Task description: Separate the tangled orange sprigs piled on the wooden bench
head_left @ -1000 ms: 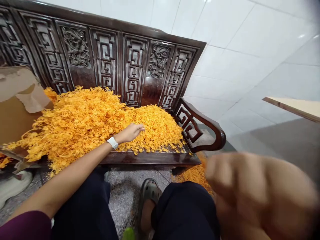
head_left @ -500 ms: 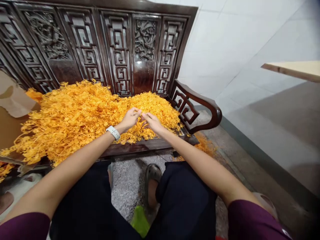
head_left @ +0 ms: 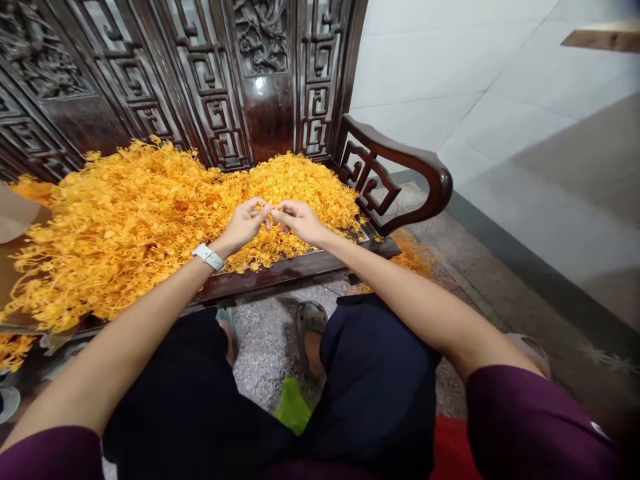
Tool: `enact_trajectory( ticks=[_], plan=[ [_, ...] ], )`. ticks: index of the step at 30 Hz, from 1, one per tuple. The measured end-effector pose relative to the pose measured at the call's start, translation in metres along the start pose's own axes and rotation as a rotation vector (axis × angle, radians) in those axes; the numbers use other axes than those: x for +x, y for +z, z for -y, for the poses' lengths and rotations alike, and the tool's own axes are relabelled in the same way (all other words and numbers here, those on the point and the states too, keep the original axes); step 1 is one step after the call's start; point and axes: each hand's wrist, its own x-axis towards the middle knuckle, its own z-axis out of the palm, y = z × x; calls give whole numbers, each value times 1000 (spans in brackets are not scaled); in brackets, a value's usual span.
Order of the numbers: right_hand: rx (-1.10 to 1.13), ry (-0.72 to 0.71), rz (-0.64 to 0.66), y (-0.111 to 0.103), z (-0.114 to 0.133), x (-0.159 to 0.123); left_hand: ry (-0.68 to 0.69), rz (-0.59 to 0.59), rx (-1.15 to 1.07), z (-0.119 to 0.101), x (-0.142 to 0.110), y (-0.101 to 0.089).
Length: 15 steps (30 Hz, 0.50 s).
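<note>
A large heap of orange dried sprigs (head_left: 150, 227) covers the seat of a dark carved wooden bench (head_left: 270, 100). Above the heap's front part, my left hand (head_left: 243, 225) and my right hand (head_left: 299, 221) meet at the fingertips. Both hands have their fingers pinched together, with the tips almost touching. Whether a thin sprig lies between the fingers is too small to tell. A white watch (head_left: 209, 257) sits on my left wrist.
The bench's curved armrest (head_left: 400, 157) stands to the right, with loose sprigs on the floor (head_left: 413, 260) below it. Torn cardboard (head_left: 15, 213) lies at the left. A wooden board's edge (head_left: 607, 37) juts in at upper right, beyond the white tiled wall (head_left: 450, 100).
My hands have stayed together over the heap, with fingertips now slightly nearer. The view has shifted, moving the bench upward and left in the picture. One second ago, my right hand was a blur at the right.
</note>
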Motion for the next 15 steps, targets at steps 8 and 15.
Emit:
enact_trajectory(
  ticks=[8,15],
  plan=[
    [-836,-357,42,8,34,-8,-12,-50,6,-5,2,-8],
    [-963,-557,236,38,87,-37,-125,-296,-184,-10,8,-8]
  ],
)
